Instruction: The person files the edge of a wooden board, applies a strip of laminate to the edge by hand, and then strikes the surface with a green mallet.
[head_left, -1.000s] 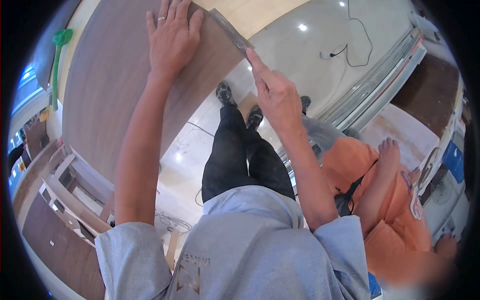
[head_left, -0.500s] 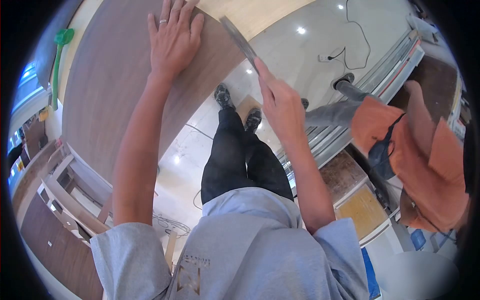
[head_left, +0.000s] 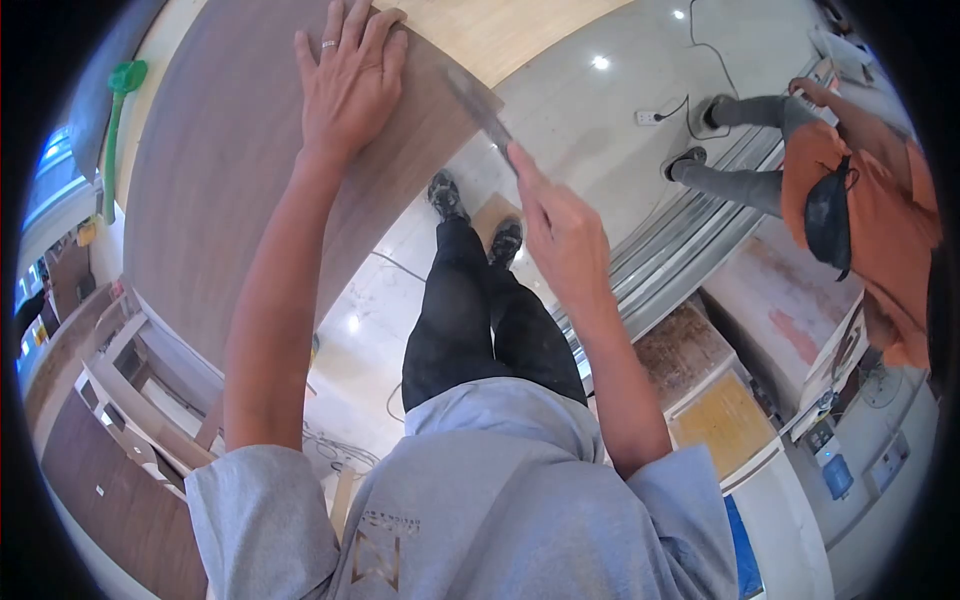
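Note:
A large brown wood-grain panel spans the upper left. My left hand lies flat on it near the top, fingers spread, a ring on one finger. My right hand is wrapped round a long, thin, flat grey tool, whose far end reaches the panel's right edge and is blurred. The tool's handle end is hidden in the palm. Whether the tool touches the edge I cannot tell.
A person in an orange shirt stands at the right, beside long metal profiles. Cabinets with a yellow top are at lower right. A socket and cable lie on the floor. A green object is at upper left.
The person in orange has moved right and upward in view, uncovering boxes behind. The tool's far end has shifted slightly down and right along the panel edge. My left hand stays in place.

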